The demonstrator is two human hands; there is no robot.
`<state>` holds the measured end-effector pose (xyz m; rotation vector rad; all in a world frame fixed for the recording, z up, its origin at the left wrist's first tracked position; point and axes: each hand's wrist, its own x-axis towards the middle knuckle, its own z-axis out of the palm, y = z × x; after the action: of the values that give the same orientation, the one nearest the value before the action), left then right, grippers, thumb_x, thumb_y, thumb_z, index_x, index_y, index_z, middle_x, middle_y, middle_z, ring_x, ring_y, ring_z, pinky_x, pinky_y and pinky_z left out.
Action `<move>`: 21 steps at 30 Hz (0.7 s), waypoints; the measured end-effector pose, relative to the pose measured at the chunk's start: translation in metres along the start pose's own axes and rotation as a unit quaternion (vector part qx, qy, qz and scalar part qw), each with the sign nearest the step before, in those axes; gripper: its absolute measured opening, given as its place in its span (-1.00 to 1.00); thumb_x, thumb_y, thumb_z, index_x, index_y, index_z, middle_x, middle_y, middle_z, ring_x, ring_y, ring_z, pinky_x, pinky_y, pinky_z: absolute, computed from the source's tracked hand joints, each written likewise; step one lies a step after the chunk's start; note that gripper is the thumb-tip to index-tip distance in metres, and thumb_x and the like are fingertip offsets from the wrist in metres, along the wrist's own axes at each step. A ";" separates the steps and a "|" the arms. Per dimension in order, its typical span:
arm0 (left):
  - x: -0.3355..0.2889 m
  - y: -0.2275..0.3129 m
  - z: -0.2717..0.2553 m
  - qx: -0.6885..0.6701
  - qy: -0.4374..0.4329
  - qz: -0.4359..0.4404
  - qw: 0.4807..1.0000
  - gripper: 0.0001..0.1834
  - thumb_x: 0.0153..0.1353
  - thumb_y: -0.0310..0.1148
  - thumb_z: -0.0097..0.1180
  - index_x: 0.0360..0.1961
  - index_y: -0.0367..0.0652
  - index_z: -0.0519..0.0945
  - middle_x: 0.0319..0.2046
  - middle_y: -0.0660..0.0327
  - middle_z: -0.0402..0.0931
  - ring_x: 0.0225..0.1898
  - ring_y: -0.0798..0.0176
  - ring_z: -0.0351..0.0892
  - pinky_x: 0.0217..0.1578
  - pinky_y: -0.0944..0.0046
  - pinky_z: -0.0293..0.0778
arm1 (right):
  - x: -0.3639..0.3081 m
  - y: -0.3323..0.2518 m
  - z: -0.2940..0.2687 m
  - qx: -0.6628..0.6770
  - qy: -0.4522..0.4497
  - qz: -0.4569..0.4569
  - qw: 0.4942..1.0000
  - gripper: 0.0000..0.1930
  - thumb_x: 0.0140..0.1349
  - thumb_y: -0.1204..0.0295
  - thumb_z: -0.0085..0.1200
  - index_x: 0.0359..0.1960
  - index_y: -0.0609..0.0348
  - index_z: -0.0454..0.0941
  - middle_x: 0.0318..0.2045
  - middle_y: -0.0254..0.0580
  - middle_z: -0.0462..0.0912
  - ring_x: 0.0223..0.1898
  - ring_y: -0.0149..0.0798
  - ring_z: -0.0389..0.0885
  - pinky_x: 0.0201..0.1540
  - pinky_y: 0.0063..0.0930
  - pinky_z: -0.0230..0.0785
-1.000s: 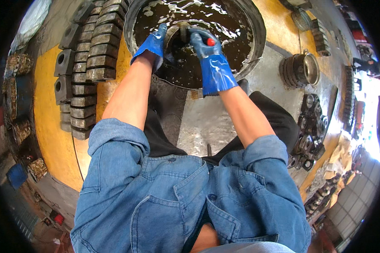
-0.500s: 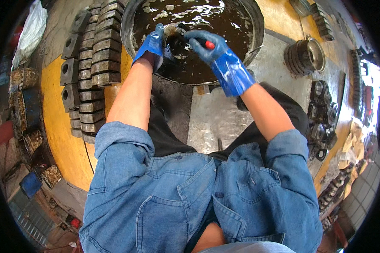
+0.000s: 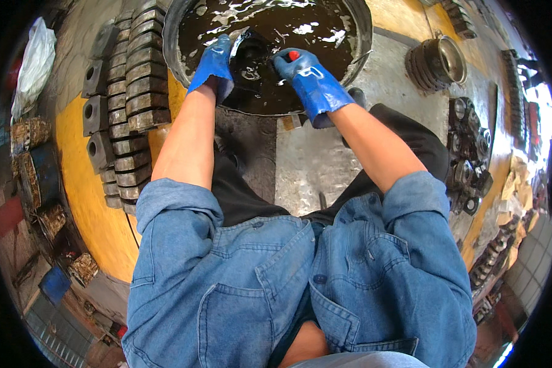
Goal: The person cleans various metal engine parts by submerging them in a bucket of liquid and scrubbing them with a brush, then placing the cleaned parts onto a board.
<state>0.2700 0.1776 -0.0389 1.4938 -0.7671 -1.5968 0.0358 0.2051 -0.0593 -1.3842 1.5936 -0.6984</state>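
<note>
My left hand [image 3: 213, 66], in a blue rubber glove, is closed on the left rim of a dark, round, hollow metal part [image 3: 241, 38]. The part sits partly in the dark liquid [image 3: 313, 46] of a wide round tub [image 3: 173, 44]; its lower side is hidden. My right hand [image 3: 299, 65], also gloved, makes a fist around a red-handled tool [image 3: 294, 55]. Only the red handle end shows above the fist, and the tool's working end cannot be made out. The right fist is just right of the part, over the liquid.
Rows of dark metal blocks [image 3: 146, 80] stand left of the tub on a yellow surface [image 3: 83, 202]. Stacked metal rings [image 3: 437, 63] are at the right, with several dark machined parts [image 3: 467, 153] nearer me. A white plastic bag [image 3: 35, 64] lies far left.
The whole view has shifted a little, with the tub further left and up. The metal part looks darker and lower in the liquid. Both hands keep their holds.
</note>
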 end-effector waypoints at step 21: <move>-0.023 0.020 0.020 -0.038 -0.006 -0.052 0.998 -0.30 0.56 0.19 -0.08 0.31 -0.22 0.61 0.14 0.01 0.71 0.01 0.04 0.73 0.10 0.04 0.62 | 0.065 -0.001 0.032 0.549 -0.157 0.247 0.783 -0.73 0.50 0.28 0.07 0.10 0.01 0.70 -0.06 -0.10 0.81 -0.19 -0.05 0.83 -0.18 -0.06 0.71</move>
<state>0.2527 0.1860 -0.0073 1.4918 -0.6358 -1.6952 0.0656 0.1462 -0.0899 -0.1685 0.8865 -0.7990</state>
